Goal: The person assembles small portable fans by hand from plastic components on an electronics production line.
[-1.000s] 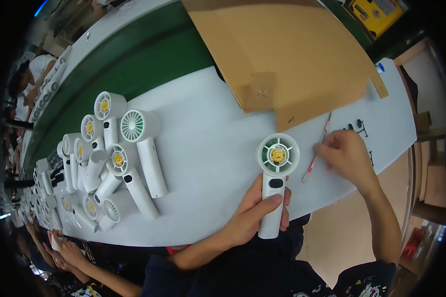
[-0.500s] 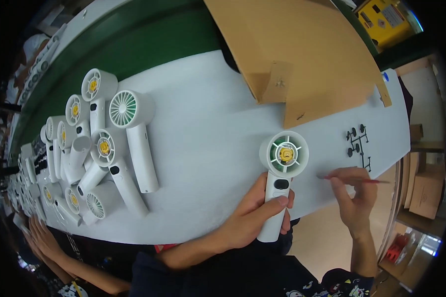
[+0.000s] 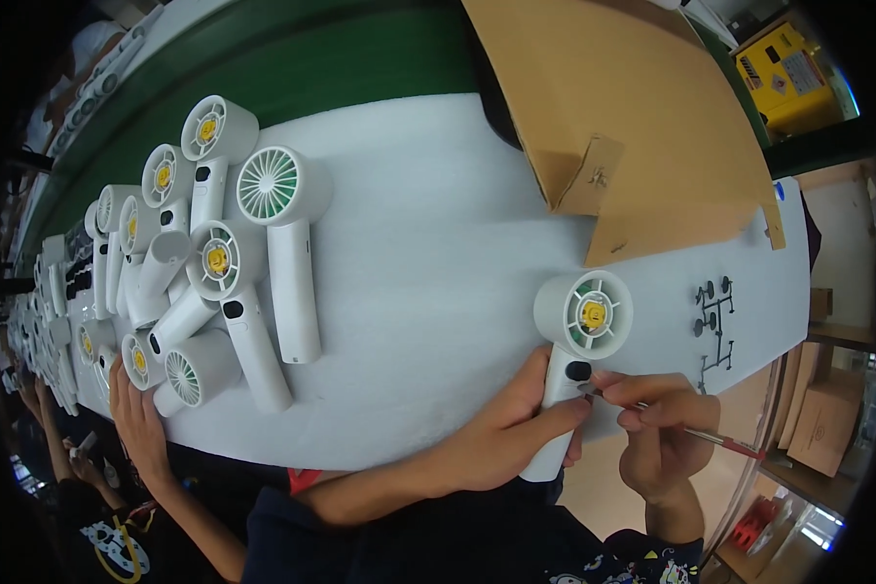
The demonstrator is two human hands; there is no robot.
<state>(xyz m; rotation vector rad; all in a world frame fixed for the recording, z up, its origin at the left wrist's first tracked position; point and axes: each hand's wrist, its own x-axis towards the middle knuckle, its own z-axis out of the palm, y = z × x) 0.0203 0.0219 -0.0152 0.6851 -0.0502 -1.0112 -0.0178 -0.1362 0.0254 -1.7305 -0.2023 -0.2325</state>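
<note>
My left hand (image 3: 516,423) is wrapped round the handle of a white handheld fan (image 3: 550,316), its round head up and its yellow centre showing behind spokes. A black oval button piece sits at the top of the handle. My right hand (image 3: 667,428) pinches a thin red-and-silver pen-like tool (image 3: 715,441). Its tip end is at the handle, just below the black piece; whether it touches cannot be made out. A small black plastic sprue with round parts (image 3: 718,321) lies on the white table covering to the right.
Several white fans (image 3: 292,282) lie in a cluster on the left of the white covering (image 3: 409,243). Another person's hand (image 3: 138,419) reaches to the cluster's near edge. A cardboard box (image 3: 642,117) stands at the back right, beyond it a yellow box (image 3: 784,78). Shelved cartons (image 3: 827,419) stand right.
My right hand has brought the tool left and down to the fan's handle. The fan sits slightly further right in view. The other person's hand has moved onto the fan cluster.
</note>
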